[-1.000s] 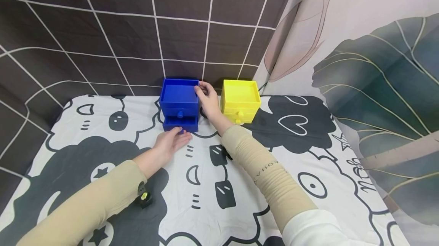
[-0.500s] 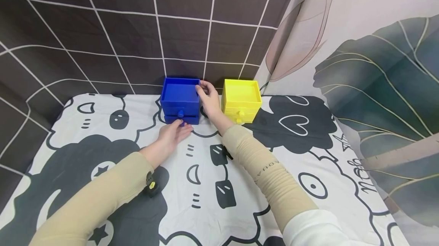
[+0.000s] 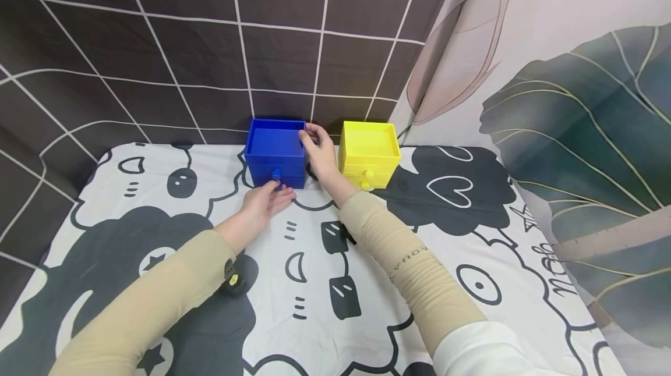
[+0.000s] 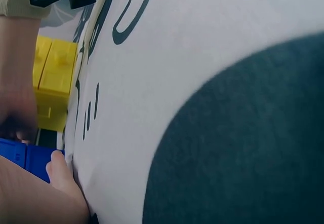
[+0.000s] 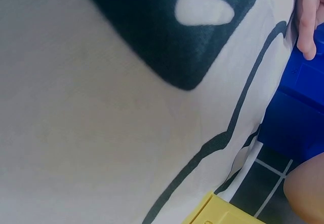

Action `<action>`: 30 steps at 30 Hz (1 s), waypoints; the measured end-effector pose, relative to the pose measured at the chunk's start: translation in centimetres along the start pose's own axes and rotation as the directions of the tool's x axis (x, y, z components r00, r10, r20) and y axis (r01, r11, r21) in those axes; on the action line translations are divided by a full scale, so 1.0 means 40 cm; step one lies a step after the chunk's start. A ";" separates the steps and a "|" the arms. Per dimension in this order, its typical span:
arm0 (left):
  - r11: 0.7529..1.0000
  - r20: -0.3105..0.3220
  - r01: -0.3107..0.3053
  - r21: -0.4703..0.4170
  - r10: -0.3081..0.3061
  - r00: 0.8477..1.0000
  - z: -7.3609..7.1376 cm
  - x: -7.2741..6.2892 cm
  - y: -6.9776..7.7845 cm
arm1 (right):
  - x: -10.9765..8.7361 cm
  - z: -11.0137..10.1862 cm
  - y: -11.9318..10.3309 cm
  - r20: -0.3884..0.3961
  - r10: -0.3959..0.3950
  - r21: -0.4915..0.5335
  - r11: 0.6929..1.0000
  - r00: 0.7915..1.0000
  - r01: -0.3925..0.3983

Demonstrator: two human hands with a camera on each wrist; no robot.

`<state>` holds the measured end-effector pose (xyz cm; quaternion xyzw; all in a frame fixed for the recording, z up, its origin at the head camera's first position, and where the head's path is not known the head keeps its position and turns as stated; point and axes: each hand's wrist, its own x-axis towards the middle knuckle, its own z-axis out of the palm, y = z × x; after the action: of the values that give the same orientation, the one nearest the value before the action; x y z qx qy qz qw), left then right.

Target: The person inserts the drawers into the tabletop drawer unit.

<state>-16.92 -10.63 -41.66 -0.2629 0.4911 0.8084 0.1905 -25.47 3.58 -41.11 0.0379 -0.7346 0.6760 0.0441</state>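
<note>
A small blue drawer box (image 3: 275,143) with a shallow tray top stands near the wall, its two drawers flush at the front. My left hand (image 3: 255,210) is at the lower drawer, thumb against its front by the knob and the other fingers stretched out to the right below. In the left wrist view, the fingertips of the left hand (image 4: 66,183) lie beside the blue drawer box (image 4: 40,162). My right hand (image 3: 322,156) holds the box's right side, thumb over the top rim and fingers behind it. The lower knob is mostly hidden by the left thumb.
A matching yellow drawer box (image 3: 369,155) stands just right of the right hand, its knobs facing front. A white cloth (image 3: 314,259) with black cartoon prints covers the surface. Behind rises a dark gridded wall covering (image 3: 280,56); a leaf-printed curtain (image 3: 582,131) hangs at the right.
The blue lower drawer, pulled out a second ago, has slid back into the box as my left hand moved forward with it. My right hand has stayed on the box's side.
</note>
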 end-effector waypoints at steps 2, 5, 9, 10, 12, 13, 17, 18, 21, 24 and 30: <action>1.000 0.018 0.002 0.015 -0.003 1.000 -0.004 -0.001 -0.002 | -0.001 0.000 -0.001 -0.001 0.004 -0.001 1.000 1.000 -0.004; 0.999 0.034 -0.002 0.043 0.001 0.999 -0.009 -0.003 -0.007 | -0.002 0.000 -0.002 -0.008 0.008 -0.006 1.000 1.000 -0.008; 0.997 0.042 -0.011 0.071 0.008 0.999 -0.016 -0.011 -0.015 | -0.003 0.001 -0.005 -0.008 0.011 -0.009 1.000 1.000 -0.011; 0.997 0.044 -0.011 0.075 0.008 0.999 -0.018 -0.015 -0.017 | -0.003 0.000 -0.006 -0.006 0.010 -0.012 1.000 1.000 -0.010; 0.996 0.050 -0.008 0.084 0.004 0.999 -0.022 -0.018 -0.020 | -0.004 0.000 -0.009 -0.006 0.013 -0.015 1.000 1.000 -0.013; 0.996 0.055 -0.006 0.089 0.001 0.999 -0.025 -0.022 -0.021 | -0.004 -0.001 -0.010 -0.006 0.014 -0.018 1.000 1.000 -0.014; 0.992 0.074 -0.001 0.127 -0.009 0.997 -0.038 -0.032 -0.024 | -0.005 -0.002 -0.013 -0.012 0.020 -0.019 1.000 1.000 -0.020; 0.991 0.077 -0.005 0.136 -0.006 0.997 -0.042 -0.036 -0.024 | -0.004 -0.003 -0.013 -0.012 0.018 -0.022 1.000 1.000 -0.018; 0.982 0.086 -0.027 0.188 0.011 0.996 -0.061 -0.050 -0.020 | -0.005 -0.008 -0.019 0.002 0.001 -0.030 1.000 1.000 -0.001; 0.969 0.071 -0.065 0.240 0.049 0.996 -0.087 -0.062 -0.008 | -0.003 -0.015 -0.032 0.026 -0.043 -0.040 0.998 0.999 0.044; 0.932 0.030 -0.182 0.314 0.182 0.983 -0.136 -0.078 0.029 | -0.007 -0.025 -0.071 0.067 -0.112 -0.120 0.986 0.991 0.119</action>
<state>-13.83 -16.16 -41.03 -0.1824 0.6361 0.7337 0.1546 -24.85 4.34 -38.23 0.0981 -0.7726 0.6240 0.0633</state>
